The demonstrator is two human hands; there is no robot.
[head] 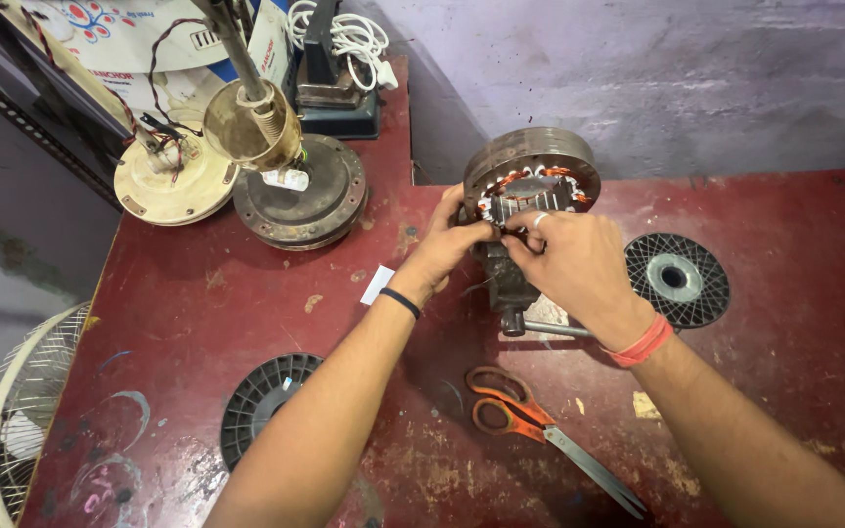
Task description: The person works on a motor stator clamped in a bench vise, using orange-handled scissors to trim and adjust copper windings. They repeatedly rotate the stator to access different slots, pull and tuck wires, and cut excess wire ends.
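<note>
The stator (531,183) is standing on edge, its axis pointing at six o'clock. The left hand (447,249) and right hand (571,262) are both pinching its copper windings (518,178).

Both forearms are bare from the elbow down, with no sleeve showing anywhere in the view. The left hand (447,252) has a thin black band around its wrist, lying at about seven o'clock from the knuckles, narrow and plain, with no clasp or marking to be seen. The right hand (574,262) wears a silver ring on one finger, at about eleven o'clock on the hand, and a wider red band at its wrist, at about four o'clock, which looks like several strands wound side by side.
</note>
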